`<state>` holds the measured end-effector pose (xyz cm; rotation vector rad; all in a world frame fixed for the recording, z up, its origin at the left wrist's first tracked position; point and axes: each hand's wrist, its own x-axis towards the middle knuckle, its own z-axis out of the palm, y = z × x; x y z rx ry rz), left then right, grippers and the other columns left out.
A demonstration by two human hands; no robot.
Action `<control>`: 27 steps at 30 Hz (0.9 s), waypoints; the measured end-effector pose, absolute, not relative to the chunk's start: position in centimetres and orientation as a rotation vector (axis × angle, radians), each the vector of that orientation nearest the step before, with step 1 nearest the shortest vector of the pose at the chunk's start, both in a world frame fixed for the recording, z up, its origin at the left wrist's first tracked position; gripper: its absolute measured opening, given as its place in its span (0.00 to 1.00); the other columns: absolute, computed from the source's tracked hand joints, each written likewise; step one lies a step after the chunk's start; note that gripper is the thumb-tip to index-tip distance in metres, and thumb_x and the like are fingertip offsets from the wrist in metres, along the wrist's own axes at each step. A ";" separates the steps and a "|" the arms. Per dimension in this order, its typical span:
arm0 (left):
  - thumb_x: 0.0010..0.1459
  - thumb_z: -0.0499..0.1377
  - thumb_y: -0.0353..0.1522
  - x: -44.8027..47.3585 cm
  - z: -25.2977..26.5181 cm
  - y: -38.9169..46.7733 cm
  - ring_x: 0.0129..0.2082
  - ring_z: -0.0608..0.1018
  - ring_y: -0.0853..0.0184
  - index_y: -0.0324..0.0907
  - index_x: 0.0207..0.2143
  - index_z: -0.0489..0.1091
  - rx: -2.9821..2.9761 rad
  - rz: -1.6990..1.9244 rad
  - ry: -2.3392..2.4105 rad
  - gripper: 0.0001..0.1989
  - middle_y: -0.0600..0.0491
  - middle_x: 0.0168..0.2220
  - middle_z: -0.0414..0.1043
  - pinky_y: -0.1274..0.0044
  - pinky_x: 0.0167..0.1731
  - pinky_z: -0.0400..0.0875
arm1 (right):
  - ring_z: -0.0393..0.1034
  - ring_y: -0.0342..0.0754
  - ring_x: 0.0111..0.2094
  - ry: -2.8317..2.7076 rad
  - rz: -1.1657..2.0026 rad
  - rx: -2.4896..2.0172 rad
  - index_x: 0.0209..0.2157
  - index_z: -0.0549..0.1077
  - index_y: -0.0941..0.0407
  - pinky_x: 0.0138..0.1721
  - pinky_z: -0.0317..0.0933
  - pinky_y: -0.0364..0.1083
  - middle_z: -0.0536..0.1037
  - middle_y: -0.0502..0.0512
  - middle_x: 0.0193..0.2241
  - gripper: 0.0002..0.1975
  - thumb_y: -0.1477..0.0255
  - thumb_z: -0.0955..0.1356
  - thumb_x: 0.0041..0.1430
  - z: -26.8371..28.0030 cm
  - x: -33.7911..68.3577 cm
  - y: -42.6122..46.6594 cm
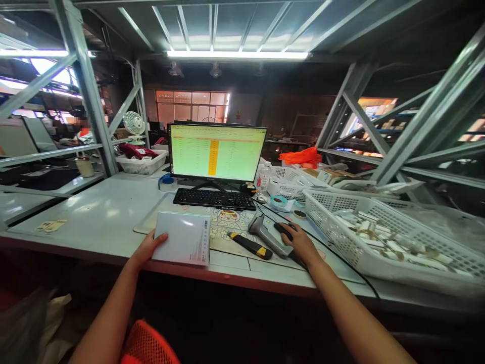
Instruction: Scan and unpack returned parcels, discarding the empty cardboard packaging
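Note:
My left hand (148, 248) grips a flat white box (181, 237) by its left edge, thumb on top and the other fingers hidden underneath. Small print and a barcode run along the box's right side. On the desk mat, my right hand (300, 243) is closed over a black computer mouse (284, 231). Just left of that hand lies a grey barcode scanner (268, 236). A black and yellow utility knife (250, 245) rests between the scanner and the box. Behind them stand a black keyboard (214, 199) and a monitor (217, 153) showing a spreadsheet.
At right, a white perforated basket (329, 230) holds many small white pieces. Tape rolls (279, 201) and a plastic bottle (262, 178) sit by the monitor. Another white basket (142, 164) is at back left. Metal rack posts (89, 91) frame the desk. Another person (84, 132) is far left.

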<state>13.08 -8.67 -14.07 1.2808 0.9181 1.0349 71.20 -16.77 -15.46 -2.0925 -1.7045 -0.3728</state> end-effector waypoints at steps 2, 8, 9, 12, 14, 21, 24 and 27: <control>0.42 0.71 0.56 13.2 -13.9 -8.8 0.38 0.81 0.55 0.34 0.48 0.72 1.284 1.031 0.895 0.40 0.40 0.44 0.79 0.73 0.33 0.74 | 0.70 0.62 0.57 -1.728 -0.384 -2.051 0.62 0.72 0.55 0.59 0.64 0.58 0.67 0.66 0.59 0.27 0.62 0.60 0.66 -15.7 71.4 -16.7; 0.43 0.71 0.56 13.3 -13.6 -9.1 0.37 0.80 0.56 0.33 0.52 0.71 1.285 1.027 0.863 0.44 0.41 0.41 0.79 0.73 0.34 0.74 | 0.71 0.62 0.55 -1.729 -0.398 -2.037 0.61 0.74 0.56 0.59 0.65 0.58 0.69 0.66 0.59 0.27 0.61 0.60 0.65 -15.5 71.6 -16.8; 0.43 0.71 0.56 13.3 -13.6 -9.1 0.38 0.80 0.56 0.33 0.52 0.71 1.287 1.028 0.862 0.44 0.42 0.40 0.79 0.73 0.34 0.74 | 0.71 0.62 0.56 -1.728 -0.392 -2.040 0.61 0.74 0.56 0.59 0.65 0.58 0.69 0.66 0.59 0.27 0.61 0.61 0.65 -15.4 71.6 -16.7; 0.44 0.71 0.56 13.2 -13.6 -9.0 0.39 0.80 0.55 0.34 0.54 0.70 1.297 1.025 0.861 0.44 0.42 0.40 0.79 0.73 0.35 0.74 | 0.70 0.62 0.56 -1.719 -0.371 -2.058 0.61 0.74 0.55 0.57 0.67 0.58 0.68 0.66 0.59 0.27 0.61 0.61 0.65 -15.3 71.5 -16.6; 0.45 0.70 0.56 13.2 -13.7 -9.0 0.40 0.81 0.54 0.34 0.54 0.70 1.305 1.023 0.858 0.43 0.42 0.41 0.79 0.72 0.36 0.75 | 0.71 0.62 0.56 -1.707 -0.367 -2.063 0.60 0.74 0.55 0.56 0.67 0.58 0.69 0.66 0.59 0.27 0.61 0.61 0.64 -15.5 71.4 -16.6; 0.46 0.70 0.55 13.0 -13.6 -9.2 0.40 0.81 0.54 0.36 0.51 0.71 1.318 1.045 0.884 0.40 0.42 0.41 0.79 0.71 0.36 0.76 | 0.70 0.65 0.56 -1.585 -0.394 -1.875 0.58 0.74 0.58 0.57 0.66 0.61 0.71 0.69 0.57 0.30 0.55 0.62 0.62 -13.2 70.8 -17.3; 0.42 0.70 0.57 13.2 -12.6 -9.6 0.39 0.80 0.53 0.35 0.49 0.72 1.334 1.108 0.961 0.42 0.41 0.41 0.79 0.70 0.36 0.76 | 0.69 0.64 0.56 -1.495 -0.454 -1.625 0.56 0.74 0.58 0.59 0.63 0.63 0.74 0.70 0.55 0.30 0.51 0.63 0.63 -8.5 67.6 -18.1; 0.42 0.67 0.59 14.4 -11.0 -11.4 0.41 0.80 0.51 0.35 0.49 0.71 1.421 1.119 0.986 0.43 0.41 0.42 0.79 0.68 0.38 0.77 | 0.74 0.58 0.48 -1.676 -0.052 -1.505 0.63 0.67 0.55 0.48 0.71 0.57 0.73 0.67 0.57 0.34 0.49 0.66 0.63 -4.4 60.4 -21.1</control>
